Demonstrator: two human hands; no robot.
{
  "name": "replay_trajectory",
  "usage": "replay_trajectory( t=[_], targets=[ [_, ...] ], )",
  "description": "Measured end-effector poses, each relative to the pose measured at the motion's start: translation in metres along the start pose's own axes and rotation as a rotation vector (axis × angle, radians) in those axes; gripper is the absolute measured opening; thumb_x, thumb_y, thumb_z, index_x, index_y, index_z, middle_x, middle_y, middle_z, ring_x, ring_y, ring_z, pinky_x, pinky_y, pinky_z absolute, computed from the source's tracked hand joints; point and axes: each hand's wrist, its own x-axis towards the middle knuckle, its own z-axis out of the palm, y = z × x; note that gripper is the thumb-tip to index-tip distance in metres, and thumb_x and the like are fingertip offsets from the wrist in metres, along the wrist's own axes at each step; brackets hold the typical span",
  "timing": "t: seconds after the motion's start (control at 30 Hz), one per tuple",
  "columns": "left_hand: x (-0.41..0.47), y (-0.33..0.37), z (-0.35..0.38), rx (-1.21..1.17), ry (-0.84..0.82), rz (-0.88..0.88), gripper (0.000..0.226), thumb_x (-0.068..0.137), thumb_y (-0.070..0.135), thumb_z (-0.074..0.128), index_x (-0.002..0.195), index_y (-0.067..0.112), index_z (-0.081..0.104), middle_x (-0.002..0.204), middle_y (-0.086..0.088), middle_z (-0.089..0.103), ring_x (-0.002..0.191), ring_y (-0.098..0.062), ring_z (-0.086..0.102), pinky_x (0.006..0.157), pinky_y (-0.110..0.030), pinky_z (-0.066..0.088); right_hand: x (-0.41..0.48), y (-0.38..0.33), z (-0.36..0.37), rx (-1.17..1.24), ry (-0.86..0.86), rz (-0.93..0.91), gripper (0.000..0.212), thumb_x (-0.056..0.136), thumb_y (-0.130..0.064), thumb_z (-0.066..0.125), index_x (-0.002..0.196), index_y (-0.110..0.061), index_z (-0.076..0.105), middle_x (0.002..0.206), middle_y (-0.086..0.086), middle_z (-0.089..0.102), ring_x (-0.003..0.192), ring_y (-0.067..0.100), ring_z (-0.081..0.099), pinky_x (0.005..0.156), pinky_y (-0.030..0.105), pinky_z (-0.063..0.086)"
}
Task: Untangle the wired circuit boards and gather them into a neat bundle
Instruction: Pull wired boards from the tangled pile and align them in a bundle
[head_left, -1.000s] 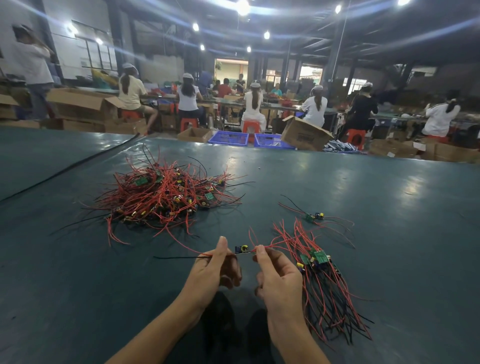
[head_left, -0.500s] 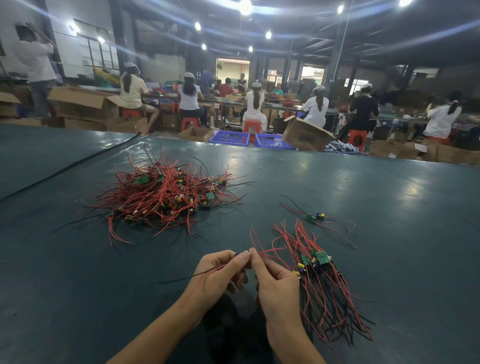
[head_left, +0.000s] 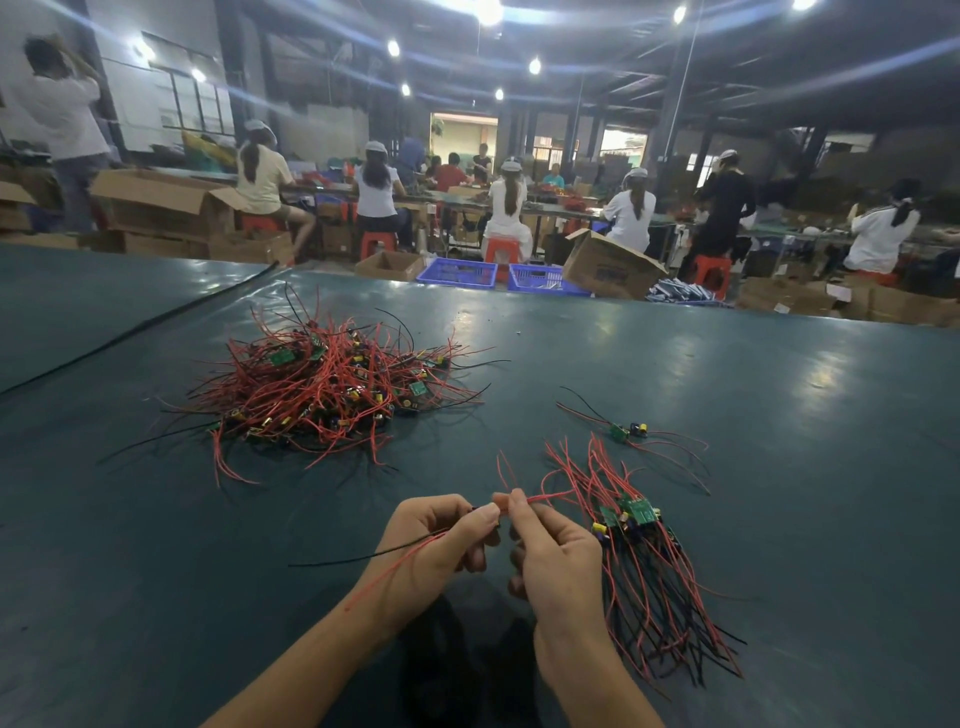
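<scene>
Worktop: a wide dark green worktop filled the view.
Tangled pile: a heap of red and black wires with small green boards, the tangled pile, lay far left, well apart from both hands.
Sorted bundle: the sorted bundle lay just beside the right hand. Its long axis ran near to far, with the boards at the far end and the wire tails toward the person.
Hands: the left hand and right hand met fingertip to fingertip, each pinching the same piece.
Held wired board: the held wired board was hidden by fingers, and its wires ran crosswise, left to right.
Lone board: one lone board lay beyond the bundle.
Likely need: turn the held piece to lie along the bundle; the right hand was nearer.
</scene>
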Motion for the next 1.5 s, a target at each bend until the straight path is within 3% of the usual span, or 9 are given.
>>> replay_trajectory(
  t=[0.17, 0.43, 0.6, 0.67, 0.73, 0.9, 1.13, 1.33, 1.5],
  targets=[
    [0.002, 0.009, -0.002, -0.043, -0.022, -0.007, 0.036, 0.071, 0.049, 0.065, 0.060, 0.015, 0.071, 0.060, -0.012, 0.062, 0.049, -0.012, 0.054, 0.054, -0.021, 0.044, 0.015, -0.014, -0.012, 0.176, 0.138, 0.049, 0.028, 0.092, -0.019, 0.064, 0.069, -0.018, 0.079, 0.048, -0.010, 0.039, 0.036, 0.002, 0.026, 0.035, 0.016, 0.022],
    [-0.001, 0.011, 0.000, -0.104, -0.039, -0.049, 0.035, 0.068, 0.050, 0.065, 0.057, 0.016, 0.070, 0.060, -0.009, 0.062, 0.047, -0.013, 0.053, 0.052, -0.022, 0.043, 0.025, -0.020, -0.028, 0.324, 0.275, 0.012, 0.024, 0.095, -0.024, 0.062, 0.078, -0.016, 0.077, 0.064, -0.009, 0.050, 0.038, 0.003, 0.024, 0.033, 0.015, 0.023],
    [0.000, 0.009, 0.000, -0.104, 0.005, -0.069, 0.037, 0.071, 0.052, 0.064, 0.061, 0.018, 0.070, 0.054, -0.005, 0.059, 0.048, -0.013, 0.052, 0.050, -0.020, 0.041, 0.012, -0.008, -0.012, 0.127, 0.148, 0.024, 0.032, 0.080, -0.045, 0.070, 0.067, -0.016, 0.076, 0.052, -0.009, 0.050, 0.040, 0.004, 0.035, 0.038, 0.019, 0.032],
    [0.000, 0.009, 0.000, -0.082, -0.008, -0.062, 0.034, 0.074, 0.048, 0.065, 0.060, 0.017, 0.069, 0.053, -0.004, 0.060, 0.048, -0.013, 0.053, 0.051, -0.019, 0.041, 0.001, 0.000, 0.001, 0.055, 0.011, -0.021, 0.037, 0.080, -0.040, 0.072, 0.071, -0.004, 0.072, 0.058, 0.002, 0.060, 0.052, 0.016, 0.052, 0.054, 0.029, 0.047],
    [0.000, 0.008, 0.000, -0.075, -0.026, -0.055, 0.034, 0.074, 0.047, 0.066, 0.059, 0.016, 0.068, 0.052, -0.004, 0.060, 0.049, -0.013, 0.053, 0.051, -0.019, 0.041, -0.004, 0.003, 0.010, -0.003, -0.015, -0.050, 0.023, 0.086, -0.028, 0.070, 0.070, -0.013, 0.077, 0.064, 0.007, 0.070, 0.061, 0.019, 0.063, 0.066, 0.034, 0.053],
    [0.000, 0.011, -0.001, -0.062, -0.073, -0.053, 0.036, 0.071, 0.050, 0.066, 0.061, 0.016, 0.071, 0.064, -0.016, 0.062, 0.053, -0.014, 0.055, 0.055, -0.020, 0.043, 0.014, -0.011, -0.009, 0.156, 0.206, 0.022, 0.020, 0.086, -0.026, 0.071, 0.071, -0.015, 0.079, 0.045, -0.010, 0.038, 0.038, 0.003, 0.025, 0.037, 0.017, 0.024],
    [0.000, 0.014, -0.008, -0.035, -0.071, -0.012, 0.036, 0.073, 0.050, 0.065, 0.063, 0.016, 0.073, 0.060, -0.012, 0.064, 0.053, -0.014, 0.057, 0.055, -0.020, 0.044, 0.027, -0.025, -0.035, 0.337, 0.286, -0.057, 0.019, 0.088, -0.029, 0.069, 0.076, -0.016, 0.077, 0.057, -0.010, 0.053, 0.036, 0.003, 0.024, 0.032, 0.015, 0.024],
    [0.001, 0.006, -0.003, 0.076, 0.138, 0.021, 0.039, 0.068, 0.059, 0.065, 0.070, 0.020, 0.073, 0.059, -0.004, 0.067, 0.053, -0.008, 0.058, 0.054, -0.019, 0.045, 0.012, -0.019, -0.018, -0.003, -0.003, 0.088, 0.037, 0.082, -0.050, 0.068, 0.078, -0.015, 0.077, 0.067, -0.006, 0.069, 0.042, 0.004, 0.043, 0.037, 0.018, 0.030],
    [-0.002, -0.006, -0.001, 0.313, 0.115, 0.143, 0.019, 0.080, 0.040, 0.073, 0.079, 0.021, 0.073, 0.063, 0.005, 0.067, 0.055, -0.004, 0.054, 0.053, -0.026, 0.046, 0.001, -0.008, -0.006, -0.260, -0.163, -0.052, 0.020, 0.086, -0.029, 0.071, 0.068, -0.022, 0.077, 0.064, -0.005, 0.071, 0.057, 0.004, 0.061, 0.049, 0.018, 0.046]
  ],
)
